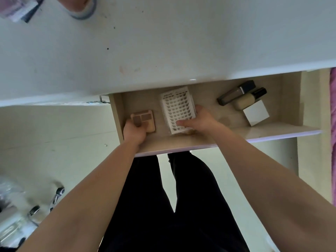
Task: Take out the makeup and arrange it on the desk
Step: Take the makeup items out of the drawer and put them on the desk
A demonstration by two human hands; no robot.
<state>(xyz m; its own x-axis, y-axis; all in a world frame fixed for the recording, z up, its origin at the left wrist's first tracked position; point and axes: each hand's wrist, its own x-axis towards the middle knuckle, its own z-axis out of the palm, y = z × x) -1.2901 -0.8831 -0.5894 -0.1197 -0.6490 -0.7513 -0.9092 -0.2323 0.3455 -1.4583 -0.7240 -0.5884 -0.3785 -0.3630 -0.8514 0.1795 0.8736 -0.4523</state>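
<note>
both forearms reached down into the open drawer (272, 130); the left hand (135, 131) gripped the eyeshadow palette (144, 119) near the drawer's left wall; the right hand (197, 118) clasped the white lattice box (177, 110) at mid-drawer; two bottles (241, 96) lay toward the right wall.

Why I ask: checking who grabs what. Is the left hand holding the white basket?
No, the left hand grips the eyeshadow palette; the right hand holds the white basket.
</note>
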